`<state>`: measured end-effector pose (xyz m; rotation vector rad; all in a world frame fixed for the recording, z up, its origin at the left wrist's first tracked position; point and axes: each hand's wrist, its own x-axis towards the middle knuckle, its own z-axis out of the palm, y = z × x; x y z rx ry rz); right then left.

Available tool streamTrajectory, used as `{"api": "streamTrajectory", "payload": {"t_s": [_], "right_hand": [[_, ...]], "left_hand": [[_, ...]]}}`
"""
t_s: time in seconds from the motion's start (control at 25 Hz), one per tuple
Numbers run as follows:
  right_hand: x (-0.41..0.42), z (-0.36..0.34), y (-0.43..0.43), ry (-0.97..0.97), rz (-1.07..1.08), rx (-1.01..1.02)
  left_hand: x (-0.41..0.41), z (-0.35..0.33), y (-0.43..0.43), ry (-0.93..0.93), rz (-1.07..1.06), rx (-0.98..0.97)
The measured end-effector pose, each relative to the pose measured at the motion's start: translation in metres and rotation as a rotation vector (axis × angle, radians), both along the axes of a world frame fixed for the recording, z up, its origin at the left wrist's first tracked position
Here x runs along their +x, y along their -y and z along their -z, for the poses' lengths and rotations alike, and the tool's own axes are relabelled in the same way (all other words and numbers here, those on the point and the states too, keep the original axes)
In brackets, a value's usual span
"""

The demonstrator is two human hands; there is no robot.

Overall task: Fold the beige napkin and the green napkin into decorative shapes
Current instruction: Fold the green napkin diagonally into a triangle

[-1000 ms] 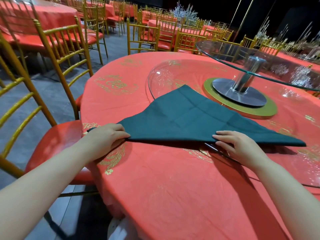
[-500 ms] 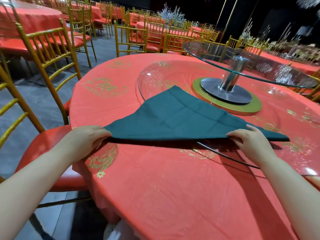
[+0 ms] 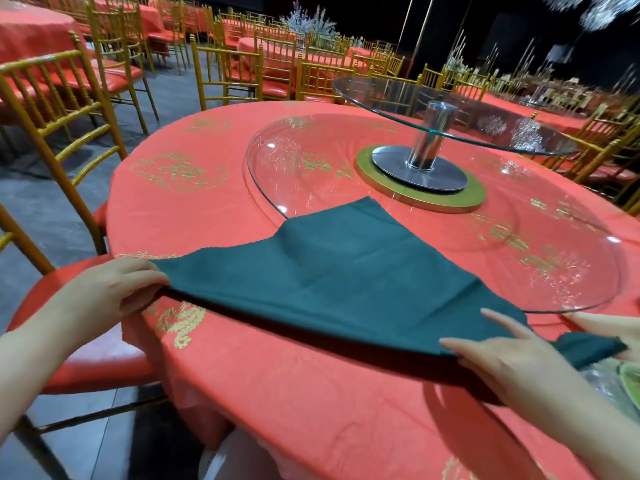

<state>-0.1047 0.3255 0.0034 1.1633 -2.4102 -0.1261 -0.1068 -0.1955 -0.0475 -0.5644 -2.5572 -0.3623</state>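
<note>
Red tablecloth (image 3: 329,410) lies open before the green napkin (image 3: 346,278); glass turntable (image 3: 571,296) and its post (image 3: 429,140) block behind.

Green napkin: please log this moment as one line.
green napkin: folded triangle, near edge lifted; left hand: pinches left corner; right hand: holds right end
</note>
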Motion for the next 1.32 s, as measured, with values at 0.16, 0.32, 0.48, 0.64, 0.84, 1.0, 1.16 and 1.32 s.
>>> {"api": "streamTrajectory", "payload": {"t_s": [0.16,0.32,0.48,0.64,0.84,1.0,1.16,1.32], "right_hand": [[0.022,0.019,0.009,0.052,0.079,-0.019],[0.025,0.014,0.026,0.223,0.218,-0.167],[-0.019,0.003,0.048,0.343,0.409,-0.205],[-0.093,-0.008,0.056,0.579,0.639,-0.193],[-0.127,0.006,0.068,0.701,0.65,-0.131],[-0.132,0.009,0.069,0.691,0.655,-0.111],[-0.134,0.01,0.069,0.682,0.652,-0.099],[-0.136,0.011,0.072,0.662,0.685,-0.047]], "left_hand": [[0.007,-0.013,-0.006,0.071,-0.096,0.028],[0.011,-0.019,-0.038,0.146,-0.072,0.05],[0.005,-0.011,-0.083,0.333,-0.162,0.013],[0.0,-0.001,-0.103,0.543,-0.416,-0.109],[0.004,0.004,-0.105,0.558,-0.482,-0.117],[0.005,0.002,-0.108,0.569,-0.538,-0.116],[0.007,0.002,-0.108,0.572,-0.574,-0.102],[0.007,0.002,-0.109,0.56,-0.57,-0.083]]}}
